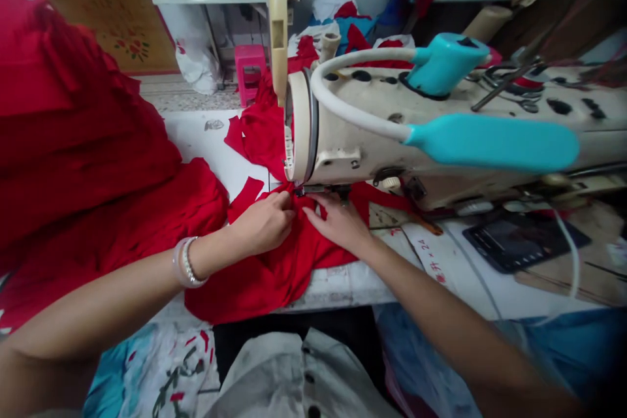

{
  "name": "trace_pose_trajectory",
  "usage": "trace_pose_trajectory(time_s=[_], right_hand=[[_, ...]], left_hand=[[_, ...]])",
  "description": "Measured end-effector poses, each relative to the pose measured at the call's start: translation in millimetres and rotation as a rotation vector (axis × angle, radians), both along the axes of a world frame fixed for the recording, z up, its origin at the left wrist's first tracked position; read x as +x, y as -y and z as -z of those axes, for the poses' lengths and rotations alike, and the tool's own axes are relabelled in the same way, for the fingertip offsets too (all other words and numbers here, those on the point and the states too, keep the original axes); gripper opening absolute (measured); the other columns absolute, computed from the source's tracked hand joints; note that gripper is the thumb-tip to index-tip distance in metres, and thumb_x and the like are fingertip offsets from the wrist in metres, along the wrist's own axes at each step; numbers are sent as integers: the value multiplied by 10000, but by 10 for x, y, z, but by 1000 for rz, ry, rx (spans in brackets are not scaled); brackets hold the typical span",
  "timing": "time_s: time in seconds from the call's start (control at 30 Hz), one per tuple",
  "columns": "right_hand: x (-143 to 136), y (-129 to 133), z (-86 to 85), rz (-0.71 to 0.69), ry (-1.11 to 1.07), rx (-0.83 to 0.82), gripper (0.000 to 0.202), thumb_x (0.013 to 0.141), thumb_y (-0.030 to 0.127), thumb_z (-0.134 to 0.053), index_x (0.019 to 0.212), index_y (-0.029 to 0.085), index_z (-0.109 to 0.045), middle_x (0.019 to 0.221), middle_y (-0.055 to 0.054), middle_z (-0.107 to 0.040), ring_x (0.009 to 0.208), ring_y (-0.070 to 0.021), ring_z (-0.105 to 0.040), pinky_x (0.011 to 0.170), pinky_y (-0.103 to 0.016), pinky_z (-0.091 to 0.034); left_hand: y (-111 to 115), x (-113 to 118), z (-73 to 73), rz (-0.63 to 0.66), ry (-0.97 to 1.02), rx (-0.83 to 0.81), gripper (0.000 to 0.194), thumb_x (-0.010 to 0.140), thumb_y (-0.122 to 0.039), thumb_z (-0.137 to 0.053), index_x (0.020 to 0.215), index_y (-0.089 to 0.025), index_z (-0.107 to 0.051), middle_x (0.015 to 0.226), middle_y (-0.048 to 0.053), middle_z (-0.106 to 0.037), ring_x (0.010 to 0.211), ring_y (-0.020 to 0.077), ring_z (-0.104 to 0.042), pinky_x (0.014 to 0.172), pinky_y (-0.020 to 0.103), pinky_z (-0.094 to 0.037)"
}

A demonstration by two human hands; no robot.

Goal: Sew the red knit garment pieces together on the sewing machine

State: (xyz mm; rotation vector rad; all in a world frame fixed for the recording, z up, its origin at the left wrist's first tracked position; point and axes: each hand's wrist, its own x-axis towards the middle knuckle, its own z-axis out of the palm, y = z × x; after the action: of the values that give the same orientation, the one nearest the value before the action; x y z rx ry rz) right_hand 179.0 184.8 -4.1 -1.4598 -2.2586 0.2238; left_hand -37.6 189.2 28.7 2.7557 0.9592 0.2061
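Both hands are down on the red cloth (274,268) right at the foot of the sewing machine (392,137). Her left hand (264,222) lies knuckles up with the fingers curled, the tips pinching a fold of the cloth just under the needle end; pearl bracelets (187,262) sit on that wrist. Her right hand (337,222) lies flat and open, fingers spread forward, pressing the cloth to the table (337,287) just beside the left, the fingertips of the two nearly touching. The cloth runs from beneath the machine's head across the table's front edge and hangs over it toward her lap, and to the left it joins a big heap of red fabric (73,157) piled high on that side. More red scraps (259,130) lie behind the machine's head. A turquoise lamp (490,142) on a white bendy neck reaches across the machine's front. Right of the hands, on the table, a strip of paper with red writing (431,255) lies near a dark tablet (519,238). Farther back stands a pink stool (249,68) on the floor.
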Motion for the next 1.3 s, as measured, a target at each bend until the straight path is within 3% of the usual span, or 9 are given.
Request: trace_pose_trajectory(time_s=[0.17,0.33,0.6,0.8,0.93,1.07,1.17,1.2,1.3], right_hand=[[-46,171,31,-78,114,-25,576,851,262,-537,1402,95,-528,1426,-198,-568,1269,-369,-553,1080,-572,-420],[7,137,-22,-55,219,-86,628,853,264,-501,1461,104,-490,1507,-159,-507,1290,-398,-523,1124,-633,-332],[-6,157,55,-28,210,-76,612,881,240,-502,1480,116,-477,1525,-161,-484,1309,-416,-501,1123,-675,-314],[102,264,26,-285,123,122,343,926,111,-469,1154,198,-710,1300,-110,-669,1246,-296,-562,1036,-546,-442],[139,360,-99,-410,164,135,327,909,102,-508,1159,160,-710,1242,-140,-686,1166,-281,-587,989,-486,-474],[223,436,-300,-518,197,-73,543,809,91,-534,1348,102,-602,1386,-160,-605,1271,-269,-532,1073,-437,-426],[299,470,-424,-543,338,-100,763,755,112,-579,1502,72,-429,1465,-210,-523,1276,-321,-531,1024,-459,-424],[310,491,-460,-540,381,-69,753,765,104,-575,1503,81,-430,1389,-215,-583,1181,-312,-591,975,-449,-434],[250,665,-570,-581,395,-23,450,825,93,-543,1259,115,-660,897,-109,-727,738,-202,-645,841,-386,-427]], left_hand=[[70,-68,122,-6,81,82,283,1024,-309,-449,1185,-144,-614,1373,165,-598,1235,300,-550,959,453,-458],[69,-102,180,-60,100,31,292,996,-354,-510,1213,-175,-588,1422,136,-573,1214,309,-553,937,453,-446],[64,-85,155,-50,119,45,269,1025,-307,-446,1207,-170,-590,1381,126,-615,1222,288,-540,926,434,-404],[46,-81,206,-30,94,46,197,949,-197,-505,1127,-167,-583,1400,115,-607,1230,306,-514,921,463,-380],[38,-65,103,-62,92,61,198,948,-145,-480,1105,-168,-598,1352,110,-641,1227,317,-517,929,492,-389],[557,-246,-66,-130,195,14,216,985,-154,-452,1142,-155,-600,1217,120,-679,1128,260,-594,926,420,-473],[1225,-497,36,-232,275,9,370,983,-393,-574,1241,-128,-579,1137,146,-681,995,227,-657,825,325,-548],[1423,-591,113,-273,249,113,441,968,-423,-597,1291,-125,-567,1173,164,-680,1047,265,-653,857,366,-554],[1774,-871,300,-320,277,211,239,982,-192,-555,1214,-166,-607,1231,143,-696,1133,258,-656,932,372,-549]])
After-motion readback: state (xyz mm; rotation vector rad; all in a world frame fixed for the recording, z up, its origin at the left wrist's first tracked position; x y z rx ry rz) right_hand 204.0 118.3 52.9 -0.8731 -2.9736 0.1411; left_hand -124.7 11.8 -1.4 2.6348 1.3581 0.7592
